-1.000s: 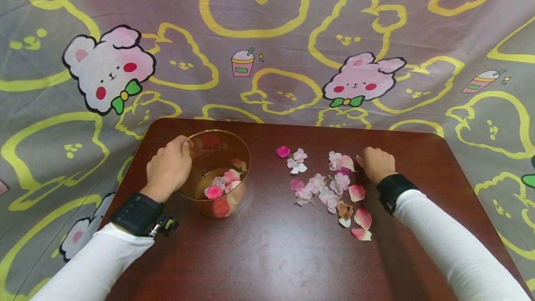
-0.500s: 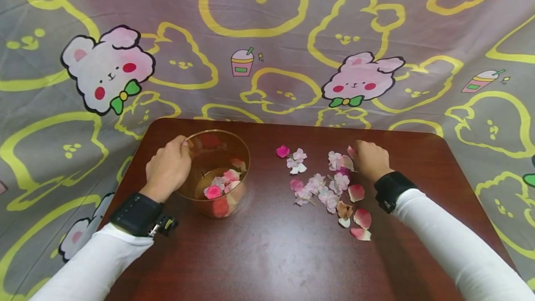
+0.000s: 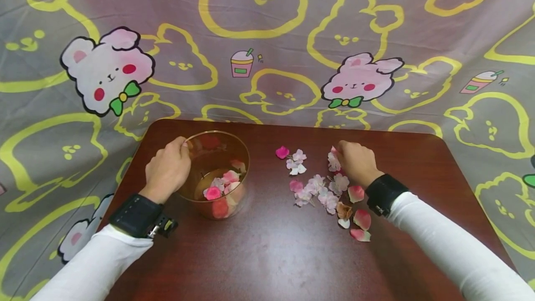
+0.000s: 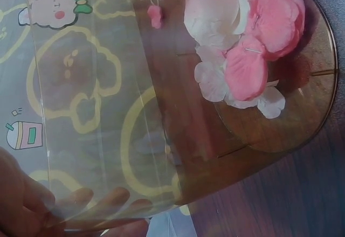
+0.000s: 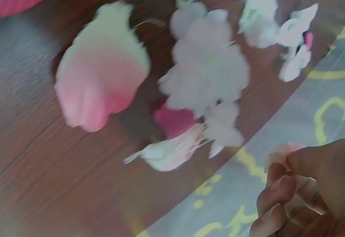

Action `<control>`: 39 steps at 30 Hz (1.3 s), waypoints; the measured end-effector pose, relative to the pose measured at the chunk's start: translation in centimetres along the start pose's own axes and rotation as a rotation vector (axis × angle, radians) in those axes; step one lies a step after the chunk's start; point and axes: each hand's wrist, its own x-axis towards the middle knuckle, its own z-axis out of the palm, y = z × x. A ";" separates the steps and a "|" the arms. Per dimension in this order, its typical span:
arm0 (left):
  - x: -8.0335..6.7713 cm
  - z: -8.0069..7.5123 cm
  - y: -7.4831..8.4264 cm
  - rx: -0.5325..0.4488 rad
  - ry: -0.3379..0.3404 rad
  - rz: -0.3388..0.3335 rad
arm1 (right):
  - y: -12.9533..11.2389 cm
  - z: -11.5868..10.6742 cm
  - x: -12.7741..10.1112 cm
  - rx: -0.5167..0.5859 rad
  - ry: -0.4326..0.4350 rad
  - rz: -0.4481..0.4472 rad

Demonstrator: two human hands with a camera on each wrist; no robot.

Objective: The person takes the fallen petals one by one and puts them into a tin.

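Observation:
My left hand (image 3: 168, 166) grips the rim of a clear amber container (image 3: 217, 142) on the left of the table. Pink and white petals (image 4: 215, 13) lie at its bottom, a deeper pink flower (image 4: 246, 71) among them. Through the clear wall, the fingers (image 4: 81, 199) show in the left wrist view. Above the table on the right, my right hand (image 3: 356, 162) pinches a small pale pink petal (image 5: 278, 156) between thumb and finger. Below that hand lie whitish-pink blossoms (image 5: 207, 67) and a pink-and-cream petal (image 5: 102, 70).
Loose blossoms (image 3: 315, 184) are scattered right of the container, with a magenta petal (image 3: 282, 152) farther back. A brown dried-looking petal (image 3: 344, 210) and pink petals (image 3: 362, 219) lie nearer. A patterned cloth (image 3: 276, 50) hangs behind the dark wooden table (image 3: 267, 264).
My right hand has moved left over the blossoms, carrying the pinched petal. My left hand and the container have stayed in place.

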 end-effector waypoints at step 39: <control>0.0 -0.1 0.1 0.007 -0.002 0.006 | -10.6 -2.5 -2.7 0.018 0.075 -0.331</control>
